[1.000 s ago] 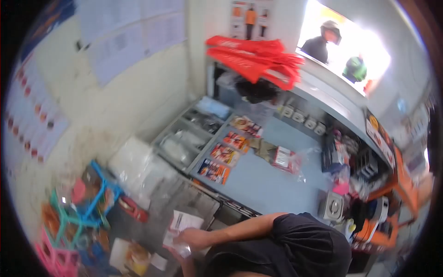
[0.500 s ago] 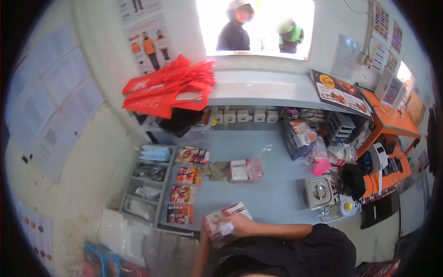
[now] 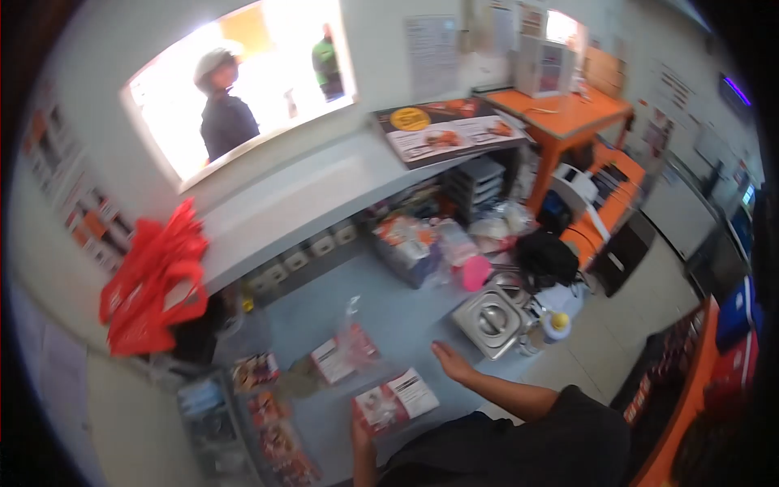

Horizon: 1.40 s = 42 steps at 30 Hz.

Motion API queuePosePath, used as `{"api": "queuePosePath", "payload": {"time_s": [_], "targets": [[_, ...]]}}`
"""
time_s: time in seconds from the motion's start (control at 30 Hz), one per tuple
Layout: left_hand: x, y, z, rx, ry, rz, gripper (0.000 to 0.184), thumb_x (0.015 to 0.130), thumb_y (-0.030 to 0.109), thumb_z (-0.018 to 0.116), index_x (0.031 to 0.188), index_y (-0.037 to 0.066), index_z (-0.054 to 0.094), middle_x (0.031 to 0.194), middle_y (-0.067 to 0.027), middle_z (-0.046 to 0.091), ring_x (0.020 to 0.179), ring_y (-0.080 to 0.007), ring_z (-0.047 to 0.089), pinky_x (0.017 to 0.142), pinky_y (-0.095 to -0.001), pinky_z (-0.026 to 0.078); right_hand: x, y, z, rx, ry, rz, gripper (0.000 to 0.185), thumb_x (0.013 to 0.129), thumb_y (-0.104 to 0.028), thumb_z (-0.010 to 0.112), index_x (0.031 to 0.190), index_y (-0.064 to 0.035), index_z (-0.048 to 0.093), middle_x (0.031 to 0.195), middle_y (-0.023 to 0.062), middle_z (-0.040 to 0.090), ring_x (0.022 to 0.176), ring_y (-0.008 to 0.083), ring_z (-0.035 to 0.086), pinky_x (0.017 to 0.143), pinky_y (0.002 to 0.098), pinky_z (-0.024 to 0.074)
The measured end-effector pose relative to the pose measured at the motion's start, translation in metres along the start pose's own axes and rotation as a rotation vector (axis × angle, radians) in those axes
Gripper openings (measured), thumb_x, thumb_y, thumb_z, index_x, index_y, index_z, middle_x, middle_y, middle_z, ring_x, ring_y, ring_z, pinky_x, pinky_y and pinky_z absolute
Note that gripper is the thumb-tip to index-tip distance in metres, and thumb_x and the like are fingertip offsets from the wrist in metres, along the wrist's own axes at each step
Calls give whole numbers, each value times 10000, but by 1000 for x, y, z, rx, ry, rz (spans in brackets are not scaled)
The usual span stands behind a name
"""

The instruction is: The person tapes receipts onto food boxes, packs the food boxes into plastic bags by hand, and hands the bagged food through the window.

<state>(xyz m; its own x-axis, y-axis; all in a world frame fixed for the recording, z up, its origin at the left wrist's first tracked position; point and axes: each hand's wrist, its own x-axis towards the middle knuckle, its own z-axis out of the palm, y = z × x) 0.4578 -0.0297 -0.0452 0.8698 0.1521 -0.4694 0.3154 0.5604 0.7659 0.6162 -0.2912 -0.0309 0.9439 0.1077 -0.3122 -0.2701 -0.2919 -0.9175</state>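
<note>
Head view: your left hand [image 3: 362, 434] has the pack [image 3: 398, 402] by its left end, gripping it above the near part of the counter [image 3: 320, 296]; finger detail is blurred. Your right hand [image 3: 454, 364] is off the pack, empty, fingers released and extended, between pack and steel pan [image 3: 491, 319]. A second pack [image 3: 333, 361] lies on the counter just beyond yours, next to a green cloth [image 3: 299, 384]. Bottle [image 3: 554, 326] stands right of the pan.

This looks like the counter [image 3: 410, 321] of a takeaway food shop: a bright window [image 3: 280, 61] opens above a long ledge [image 3: 284, 191], where a board [image 3: 450, 134] with food pictures lies and red carrier bags [image 3: 154, 276] sit at one end.
</note>
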Motion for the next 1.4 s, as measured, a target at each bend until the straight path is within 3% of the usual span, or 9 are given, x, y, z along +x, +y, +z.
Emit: {"api": "queuePosePath", "payload": {"time_s": [0.1,0.17,0.3,0.43,0.5,0.6,0.83,0.9,1.4], "targets": [[-15,15,17,29,32,31,548,988,490,368,1412,143,352,1316,-82,488,1019,-237,611,804,-334,538,10,53,32,229,-233,563,675,953,-622,320,1277,-76,550,1132,59,632,1050,178,566,924,312,416],[-3,-3,9,-12,103,93,563,980,505,378,1404,136,354,1301,-82,493,1026,-233,602,809,-335,538,-40,-23,50,528,-406,400,652,960,-611,314,1241,-80,565,1129,42,621,1031,171,569,934,312,423],[-12,31,29,-223,-102,-52,643,941,554,432,1383,92,369,1251,-81,528,1096,-232,565,884,-354,503,-4,36,87,645,-343,436,599,958,-609,327,1192,-116,574,1081,24,625,1018,161,579,936,317,437],[12,17,43,221,-18,378,736,914,567,473,1449,106,266,1353,-106,483,1184,-243,520,953,-403,465,13,-22,53,661,-475,519,587,945,-622,341,1185,-137,569,1098,54,630,1017,212,615,925,370,480],[8,48,75,109,104,63,715,963,600,288,1476,108,208,1359,-118,473,1184,-226,520,829,-378,531,30,-48,32,661,-513,465,640,929,-645,344,1230,-119,550,1147,88,624,1053,237,609,923,400,485],[33,26,78,24,-3,-97,729,987,578,207,1474,35,204,1396,-120,435,1223,-249,482,1030,-354,386,40,-56,5,812,-410,403,656,931,-627,372,1266,-85,529,1178,108,615,1057,251,610,931,393,476],[17,-66,70,-116,-71,-20,703,1013,507,208,1479,-16,147,1526,-123,206,1399,-242,218,1135,-343,209,-22,21,-36,704,-290,449,559,994,-528,290,1316,-103,458,1247,94,570,1077,258,594,913,390,487],[5,-63,71,381,26,81,667,1019,476,209,1487,4,152,1525,-125,210,1402,-243,222,1139,-356,203,-37,32,-41,662,-306,414,550,997,-521,288,1320,-106,452,1237,90,571,1075,254,593,901,390,493],[34,40,-2,-152,339,35,632,959,604,300,1391,157,410,1209,-60,602,1030,-199,620,803,-335,518,19,-26,103,597,-632,530,543,1000,-506,304,1410,-156,371,1313,20,533,1173,187,520,1037,396,372]]}}
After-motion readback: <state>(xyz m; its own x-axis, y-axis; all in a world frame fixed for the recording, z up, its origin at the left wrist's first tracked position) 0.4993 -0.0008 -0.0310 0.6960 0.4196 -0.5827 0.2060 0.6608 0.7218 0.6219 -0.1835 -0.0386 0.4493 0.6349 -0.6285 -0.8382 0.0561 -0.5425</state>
